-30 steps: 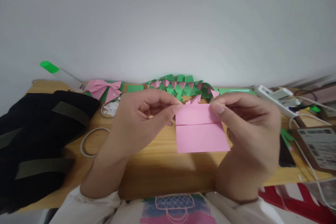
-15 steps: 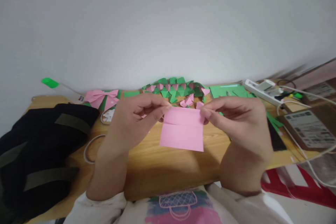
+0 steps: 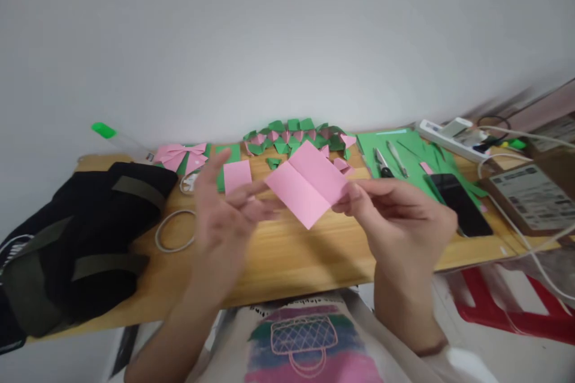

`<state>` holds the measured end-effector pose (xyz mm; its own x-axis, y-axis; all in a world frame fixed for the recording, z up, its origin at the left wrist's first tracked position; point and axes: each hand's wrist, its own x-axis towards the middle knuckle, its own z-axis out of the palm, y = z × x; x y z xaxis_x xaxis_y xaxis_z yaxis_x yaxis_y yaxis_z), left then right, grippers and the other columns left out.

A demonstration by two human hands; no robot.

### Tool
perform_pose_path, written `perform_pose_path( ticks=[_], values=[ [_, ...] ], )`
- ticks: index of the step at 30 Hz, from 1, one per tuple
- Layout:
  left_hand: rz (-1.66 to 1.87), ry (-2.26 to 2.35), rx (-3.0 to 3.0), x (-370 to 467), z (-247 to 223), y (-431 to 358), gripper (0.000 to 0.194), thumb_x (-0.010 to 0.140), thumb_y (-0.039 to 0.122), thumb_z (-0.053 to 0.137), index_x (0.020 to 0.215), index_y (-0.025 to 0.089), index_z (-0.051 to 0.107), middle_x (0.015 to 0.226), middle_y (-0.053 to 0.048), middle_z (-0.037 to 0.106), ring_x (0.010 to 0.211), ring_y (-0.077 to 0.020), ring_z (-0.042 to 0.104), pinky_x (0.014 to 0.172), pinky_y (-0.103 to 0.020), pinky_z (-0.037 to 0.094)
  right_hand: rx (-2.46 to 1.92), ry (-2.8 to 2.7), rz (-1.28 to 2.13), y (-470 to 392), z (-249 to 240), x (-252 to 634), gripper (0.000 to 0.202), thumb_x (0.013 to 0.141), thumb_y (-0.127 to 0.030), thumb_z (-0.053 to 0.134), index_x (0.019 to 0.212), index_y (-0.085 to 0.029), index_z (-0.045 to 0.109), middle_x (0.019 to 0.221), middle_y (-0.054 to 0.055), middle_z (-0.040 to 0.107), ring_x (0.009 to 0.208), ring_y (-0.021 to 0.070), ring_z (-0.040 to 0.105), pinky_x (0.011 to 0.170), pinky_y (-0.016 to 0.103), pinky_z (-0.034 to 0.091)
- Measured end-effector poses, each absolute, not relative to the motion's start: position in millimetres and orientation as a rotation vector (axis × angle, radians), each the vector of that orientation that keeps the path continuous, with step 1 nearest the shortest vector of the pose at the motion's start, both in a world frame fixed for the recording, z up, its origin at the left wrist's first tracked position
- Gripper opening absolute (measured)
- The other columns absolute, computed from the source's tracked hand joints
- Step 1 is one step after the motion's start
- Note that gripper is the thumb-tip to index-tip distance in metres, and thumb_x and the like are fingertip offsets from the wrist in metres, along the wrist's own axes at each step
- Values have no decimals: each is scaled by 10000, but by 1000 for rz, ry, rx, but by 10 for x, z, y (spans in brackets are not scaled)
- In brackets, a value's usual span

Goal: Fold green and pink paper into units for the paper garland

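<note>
A square of pink paper (image 3: 309,184) with a crease across its middle is held up over the table, turned so one corner points down. My right hand (image 3: 398,209) pinches its right corner between thumb and fingers. My left hand (image 3: 231,200) is beside the left corner, fingers spread and slightly blurred, some fingertips close to or behind the paper's edge. Behind the left fingers lies another pink paper piece (image 3: 237,176). Beyond the held square, a row of folded green and pink paper pieces (image 3: 282,145) stands near the wall.
Green sheets (image 3: 368,145) carry scissors (image 3: 383,161) and a cutter (image 3: 397,158). A phone (image 3: 465,206), power strip (image 3: 449,142) and cardboard box (image 3: 530,197) are on the right. At left are a dark bag (image 3: 90,239), a pink paper bow (image 3: 182,157) and a white cable loop (image 3: 164,236).
The pink square has turned from level to corner-down. My left hand has let go of its edge and spread its fingers; my right hand keeps its pinch. The view has shifted slightly.
</note>
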<state>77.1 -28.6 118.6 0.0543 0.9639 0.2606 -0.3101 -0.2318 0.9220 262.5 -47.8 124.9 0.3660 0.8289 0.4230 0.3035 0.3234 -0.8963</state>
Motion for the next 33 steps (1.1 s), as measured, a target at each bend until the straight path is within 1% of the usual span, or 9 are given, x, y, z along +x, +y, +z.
perform_pose_path(
  ticks=[1, 3, 5, 13, 17, 20, 24, 27, 33],
  values=[
    [1453, 783, 1212, 833, 1156, -389, 523, 864, 212, 684, 1293, 441, 490, 1034, 57, 743, 783, -105, 730, 725, -236, 624, -1253, -1199, 453, -528, 1230, 2583, 39, 794, -194, 733, 797, -227, 755, 697, 0, 757, 579, 157, 698, 550, 279, 583],
    [1430, 846, 1278, 955, 1121, -555, 328, 852, 166, 676, 1136, 329, 649, 1020, 25, 741, 788, -118, 727, 699, -223, 627, -1241, -1212, 395, -633, 1204, 2511, 106, 789, -163, 730, 846, -248, 759, 740, -5, 767, 618, 161, 707, 595, 291, 592],
    [1423, 937, 1270, 1030, 1119, -649, 248, 844, 144, 674, 1057, 267, 704, 966, 9, 749, 734, -108, 720, 685, -209, 627, -1209, -1216, 351, -746, 1183, 2471, 187, 785, -123, 724, 897, -268, 758, 768, -14, 772, 646, 156, 710, 624, 289, 592],
    [1332, 972, 1435, 842, 1207, -713, 209, 771, 135, 696, 953, 225, 745, 747, 18, 718, 610, -93, 637, 559, -189, 579, -1172, -1408, 525, -1149, 1270, 2611, 263, 851, -117, 649, 1048, -278, 715, 862, -1, 748, 665, 149, 696, 637, 299, 597],
    [1214, 929, 1564, 773, 1241, -784, 280, 721, 147, 747, 989, 225, 728, 806, -11, 709, 682, -129, 633, 601, -229, 554, -1130, -1549, 589, -1168, 1425, 2619, 416, 914, -181, 570, 1303, -327, 567, 1110, 33, 685, 896, 171, 670, 684, 302, 593],
    [1178, 892, 1616, 757, 1253, -836, 334, 687, 139, 781, 999, 239, 715, 881, -20, 707, 776, -157, 647, 676, -255, 558, -1106, -1650, 620, -1121, 1454, 2600, 363, 885, -179, 621, 1222, -314, 631, 1150, 22, 679, 913, 154, 642, 690, 270, 571],
    [1274, 793, 1609, 748, 1236, -870, 385, 707, 136, 783, 1051, 284, 694, 966, -3, 700, 830, -155, 662, 716, -251, 566, -1094, -1554, 780, -1073, 1399, 2605, 269, 853, -164, 667, 1086, -294, 704, 915, -2, 718, 683, 112, 619, 575, 241, 529],
    [1307, 782, 1577, 756, 1215, -873, 411, 699, 163, 811, 1060, 322, 695, 989, 11, 705, 844, -154, 674, 721, -252, 574, -1096, -1461, 832, -1059, 1356, 2610, 260, 823, -172, 705, 1052, -295, 722, 820, -12, 703, 609, 104, 580, 541, 240, 515],
    [1284, 813, 1555, 775, 1165, -822, 429, 705, 189, 824, 1077, 362, 696, 978, 33, 715, 818, -155, 676, 676, -260, 562, -1084, -1375, 908, -996, 1283, 2608, 277, 811, -165, 718, 1052, -302, 719, 905, 5, 707, 717, 136, 627, 598, 270, 543]
  ],
)
